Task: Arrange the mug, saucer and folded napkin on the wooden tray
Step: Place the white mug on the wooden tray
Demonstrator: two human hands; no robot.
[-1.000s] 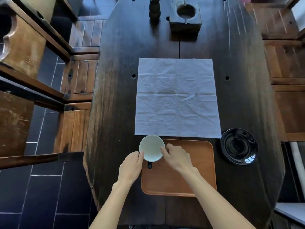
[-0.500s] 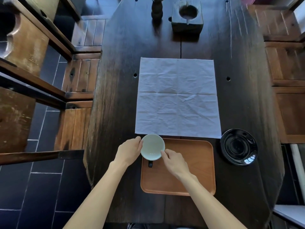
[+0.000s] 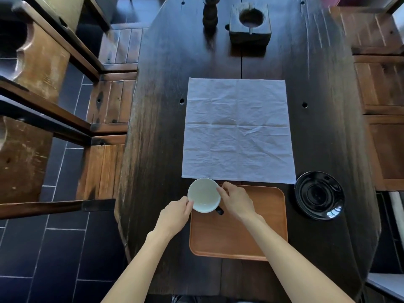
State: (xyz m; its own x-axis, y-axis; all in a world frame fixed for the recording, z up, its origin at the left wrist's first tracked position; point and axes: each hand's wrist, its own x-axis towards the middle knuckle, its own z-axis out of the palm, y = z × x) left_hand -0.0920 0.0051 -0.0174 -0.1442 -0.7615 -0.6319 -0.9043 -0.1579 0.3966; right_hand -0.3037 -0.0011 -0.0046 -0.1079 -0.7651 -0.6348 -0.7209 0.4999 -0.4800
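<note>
Mug point(image 3: 204, 195) sits upright, mouth facing the camera, pale glazed inside, dark outside; its dark handle point(image 3: 219, 211) points toward the person and slightly right. It's at the far-left corner of the wooden tray point(image 3: 238, 235), overhanging the tray's edge in this view; can't tell if it's resting or lifted. Left hand point(image 3: 173, 217) comes in from lower left, forearm bare, fingertips pinching the near-left rim. Right hand point(image 3: 237, 202) reaches over the tray, wrist bent, thumb and forefinger on the right rim. Both grips are narrow pinches closed on the mug. Tray is a rounded-corner rectangle, smooth orange-brown wood, long axis running toward and away from the person. Napkin point(image 3: 238, 131) lies unfolded and flat just beyond the tray, white creased cloth with fold lines, long axis also running away. Saucer point(image 3: 319, 195) is glossy black, round, on the surface right of the tray, apart from it. Surface point(image 3: 157, 127) is dark, grainy wood.
</note>
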